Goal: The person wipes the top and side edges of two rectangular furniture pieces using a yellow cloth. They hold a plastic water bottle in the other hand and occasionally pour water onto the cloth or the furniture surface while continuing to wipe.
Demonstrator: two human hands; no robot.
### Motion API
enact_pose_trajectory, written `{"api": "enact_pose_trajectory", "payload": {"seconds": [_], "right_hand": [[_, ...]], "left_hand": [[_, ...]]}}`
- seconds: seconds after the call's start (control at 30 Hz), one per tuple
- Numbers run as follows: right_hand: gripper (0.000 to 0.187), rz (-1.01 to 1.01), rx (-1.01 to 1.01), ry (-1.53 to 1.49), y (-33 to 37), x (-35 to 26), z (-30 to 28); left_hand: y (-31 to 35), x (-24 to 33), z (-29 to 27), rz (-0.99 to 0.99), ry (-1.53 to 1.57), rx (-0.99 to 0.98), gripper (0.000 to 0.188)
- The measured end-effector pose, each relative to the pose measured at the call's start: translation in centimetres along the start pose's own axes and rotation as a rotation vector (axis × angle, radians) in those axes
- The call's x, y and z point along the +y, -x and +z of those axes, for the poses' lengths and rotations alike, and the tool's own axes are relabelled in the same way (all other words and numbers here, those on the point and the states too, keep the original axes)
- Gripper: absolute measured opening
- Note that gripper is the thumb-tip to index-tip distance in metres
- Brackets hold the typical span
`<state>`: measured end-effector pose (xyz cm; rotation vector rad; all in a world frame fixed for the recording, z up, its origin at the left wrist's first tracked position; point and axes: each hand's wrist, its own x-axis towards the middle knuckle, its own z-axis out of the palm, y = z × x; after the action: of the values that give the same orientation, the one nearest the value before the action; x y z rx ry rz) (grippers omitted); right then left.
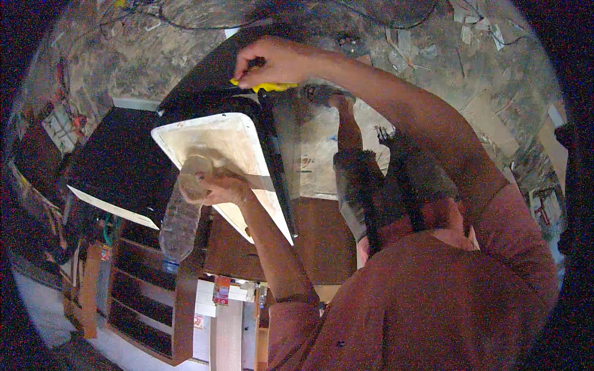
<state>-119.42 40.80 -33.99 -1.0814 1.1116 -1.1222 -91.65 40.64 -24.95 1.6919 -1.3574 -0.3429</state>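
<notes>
My left hand is closed round one end of a clear plastic bottle with a blue cap. The bottle slants, its cap end toward the lower left, and overlaps the edge of a stained white panel with rounded corners. Farther out, my right hand reaches across with its fingers curled down on a soft-looking yellow piece, perhaps a cloth. That yellow piece lies over the far edge of a dark surface beyond the panel. Part of it is hidden under the hand.
A black surface lies left of the panel. Dark shelving with several levels is at the lower left, and a brown board is near my body. Scraps and a cable litter the dirty floor.
</notes>
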Motion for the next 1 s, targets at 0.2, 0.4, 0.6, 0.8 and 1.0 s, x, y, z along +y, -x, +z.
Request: {"api": "enact_pose_trajectory", "payload": {"seconds": [0.2,0.4,0.6,0.8,1.0], "right_hand": [[0.021,0.338,-0.096,-0.077,7.7,2.6,-0.4],[0.025,0.201,0.441,-0.206,6.9,1.6,3.8],[0.024,0.203,0.584,-0.119,9.6,-1.6,8.9],[0.018,0.178,0.555,-0.247,5.6,-1.7,6.2],[0.017,-0.02,0.082,0.164,-2.5,-2.3,1.9]], "left_hand": [[-0.7,-1.8,-1.4,0.056,-0.035,-0.075,0.066],[-0.6,-0.8,-0.7,0.05,-0.106,-0.054,0.061],[-0.2,-0.2,-0.5,0.031,-0.069,-0.023,0.06],[-0.4,-0.7,-0.6,0.015,-0.054,-0.03,0.071],[0.3,0.0,-0.6,-0.297,0.136,-0.017,0.069]]}}
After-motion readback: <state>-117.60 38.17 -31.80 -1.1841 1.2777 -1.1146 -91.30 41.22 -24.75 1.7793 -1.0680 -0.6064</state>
